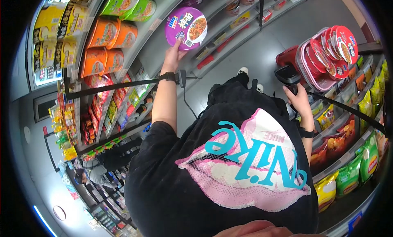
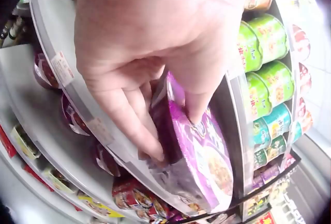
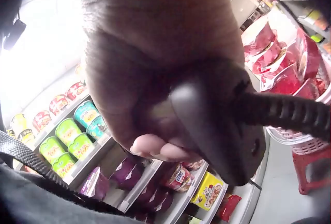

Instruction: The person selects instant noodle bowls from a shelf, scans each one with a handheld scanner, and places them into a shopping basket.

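My left hand (image 1: 173, 56) pinches a purple instant-noodle bowl (image 1: 180, 20) by its edge, thumb on the printed lid, which faces up in the head view. In the left wrist view the bowl (image 2: 207, 157) is tilted beside a shelf edge, fingers under one side and thumb on the other. Lower on the right, my right hand (image 1: 301, 101) grips a black handheld barcode scanner (image 1: 287, 76) by its handle. Its coiled cord (image 3: 289, 113) runs off to the right in the right wrist view. The palm hides part of the handle.
Orange noodle tubs (image 1: 109, 34) and green ones (image 1: 127, 5) fill the left shelves. A pink basket (image 1: 307, 67) of red-lidded noodle packs (image 1: 342, 48) sits on a red stool (image 3: 310, 170). Bagged snacks (image 1: 352, 175) line the right shelf. Behind, a person (image 1: 98, 175) is visible.
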A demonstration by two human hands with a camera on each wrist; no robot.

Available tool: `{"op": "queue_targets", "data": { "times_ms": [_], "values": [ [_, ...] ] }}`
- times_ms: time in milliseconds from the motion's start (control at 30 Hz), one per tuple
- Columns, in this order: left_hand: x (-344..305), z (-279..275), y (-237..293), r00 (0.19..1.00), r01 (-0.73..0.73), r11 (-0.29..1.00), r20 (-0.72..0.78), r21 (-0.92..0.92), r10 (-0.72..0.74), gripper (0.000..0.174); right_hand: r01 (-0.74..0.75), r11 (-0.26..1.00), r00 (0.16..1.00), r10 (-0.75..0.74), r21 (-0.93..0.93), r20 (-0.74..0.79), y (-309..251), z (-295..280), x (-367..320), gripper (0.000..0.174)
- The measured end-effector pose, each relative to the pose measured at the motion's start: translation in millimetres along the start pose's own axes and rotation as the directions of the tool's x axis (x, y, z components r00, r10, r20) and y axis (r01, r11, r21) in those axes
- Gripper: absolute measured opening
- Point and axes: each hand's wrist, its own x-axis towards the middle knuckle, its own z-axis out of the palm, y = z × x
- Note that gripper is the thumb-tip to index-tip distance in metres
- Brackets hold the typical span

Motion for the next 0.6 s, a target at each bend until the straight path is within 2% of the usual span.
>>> {"op": "queue_targets", "data": {
  "times_ms": [100, 367, 600],
  "values": [
    [17.0, 19.2, 19.9, 0.999, -0.002, 0.997, 0.044, -0.082, 0.006, 0.055, 0.012, 1.0, 0.999, -0.012, 0.01, -0.053, -0.3, 2.4, 5.3, 0.033],
    [64.1, 49.6, 62.8, 0.993, -0.015, 0.992, 0.11, -0.126, 0.029, 0.054, -0.026, 0.999, 0.993, 0.031, 0.041, -0.118, -9.5, 12.5, 25.1, 0.034],
    [129.3, 46.6, 85.1, 0.998, -0.067, 0.991, -0.001, -0.115, 0.067, 0.047, -0.07, 0.997, 0.993, 0.073, 0.036, -0.097, -43.7, 34.2, 52.3, 0.034]
  ]
}}
